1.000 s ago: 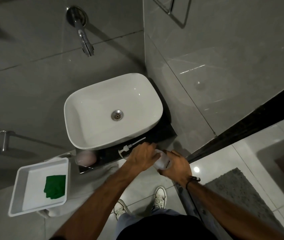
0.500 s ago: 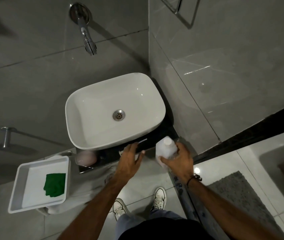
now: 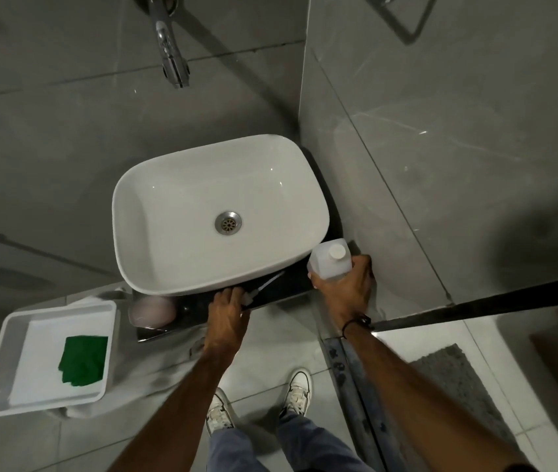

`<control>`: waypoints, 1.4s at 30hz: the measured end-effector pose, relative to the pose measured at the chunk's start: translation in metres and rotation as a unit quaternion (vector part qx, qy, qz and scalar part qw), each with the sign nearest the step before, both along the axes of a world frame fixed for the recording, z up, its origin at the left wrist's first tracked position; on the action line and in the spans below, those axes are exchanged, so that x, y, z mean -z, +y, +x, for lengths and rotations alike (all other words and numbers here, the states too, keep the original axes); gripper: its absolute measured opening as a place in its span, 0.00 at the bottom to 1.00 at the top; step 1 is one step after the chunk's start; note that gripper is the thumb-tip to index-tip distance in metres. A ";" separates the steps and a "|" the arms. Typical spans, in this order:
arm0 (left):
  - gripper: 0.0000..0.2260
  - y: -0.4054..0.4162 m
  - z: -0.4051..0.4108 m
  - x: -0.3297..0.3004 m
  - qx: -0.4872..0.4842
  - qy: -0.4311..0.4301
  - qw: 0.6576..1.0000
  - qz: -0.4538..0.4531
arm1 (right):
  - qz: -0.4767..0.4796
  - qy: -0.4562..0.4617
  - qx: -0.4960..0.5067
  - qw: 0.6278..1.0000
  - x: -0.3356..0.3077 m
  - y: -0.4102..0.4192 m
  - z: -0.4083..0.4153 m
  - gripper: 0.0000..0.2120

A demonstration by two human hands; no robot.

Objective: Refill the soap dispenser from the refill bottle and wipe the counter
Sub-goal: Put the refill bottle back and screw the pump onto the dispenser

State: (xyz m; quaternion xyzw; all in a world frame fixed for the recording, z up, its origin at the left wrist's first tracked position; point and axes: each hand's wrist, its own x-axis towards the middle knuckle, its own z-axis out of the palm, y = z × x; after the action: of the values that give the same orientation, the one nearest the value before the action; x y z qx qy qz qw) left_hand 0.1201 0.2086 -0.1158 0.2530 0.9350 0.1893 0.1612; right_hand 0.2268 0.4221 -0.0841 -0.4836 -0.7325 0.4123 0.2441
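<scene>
The refill bottle (image 3: 330, 264), translucent with a white cap, stands upright at the right end of the dark counter (image 3: 291, 287), next to the wall. My right hand (image 3: 344, 291) grips its body from the near side. The dispenser's white pump (image 3: 264, 287) lies on the counter with its thin tube pointing toward the basin. The fingers of my left hand (image 3: 226, 313) close over the pump head. The pinkish dispenser body (image 3: 151, 311) sits open-topped at the counter's left end, partly under the basin rim.
A white basin (image 3: 141, 212) fills most of the counter, below a chrome wall tap (image 3: 172, 59). Left of the counter, a white tray (image 3: 8, 338) holds a green cloth (image 3: 83, 360). Grey tiled walls close in behind and on the right. My feet stand on the floor below.
My left hand left the top of the bottle and moved left onto the pump. My right hand carried the bottle right and up to the counter's end by the wall.
</scene>
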 end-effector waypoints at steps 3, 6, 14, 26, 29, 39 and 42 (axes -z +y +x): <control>0.15 0.000 -0.001 0.005 0.004 0.015 1.000 -0.015 | -0.026 -0.024 -0.014 0.999 0.000 0.000 0.001 0.42; 0.10 -0.001 -0.003 0.003 0.007 0.019 1.000 -0.020 | -0.043 -0.049 -0.030 0.997 0.002 -0.003 0.010 0.46; 0.09 -0.070 0.011 -0.058 -0.001 -0.015 0.969 0.247 | -0.127 -0.124 -0.081 0.981 0.012 -0.061 0.044 0.25; 0.08 -0.216 -0.065 -0.140 -0.080 0.129 0.965 0.214 | -0.144 -0.077 -0.311 0.936 -0.002 -0.211 -0.057 0.17; 0.08 -0.214 -0.077 -0.141 -0.060 0.114 0.967 0.220 | -0.139 -0.081 -0.304 0.939 -0.001 -0.228 -0.073 0.20; 0.08 -0.204 -0.101 -0.143 -0.032 0.132 0.952 0.273 | -0.109 -0.089 -0.264 0.954 0.004 -0.257 -0.097 0.23; 0.09 -0.206 -0.108 -0.140 -0.022 0.122 0.964 0.236 | -0.102 -0.090 -0.262 0.956 0.006 -0.260 -0.101 0.24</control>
State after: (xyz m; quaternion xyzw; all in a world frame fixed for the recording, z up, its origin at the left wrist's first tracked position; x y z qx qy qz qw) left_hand 0.0116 0.0022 0.0244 0.2840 0.8818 0.3757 -0.0228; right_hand 0.1257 0.1625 -0.0904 -0.3319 -0.8066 0.4890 0.0105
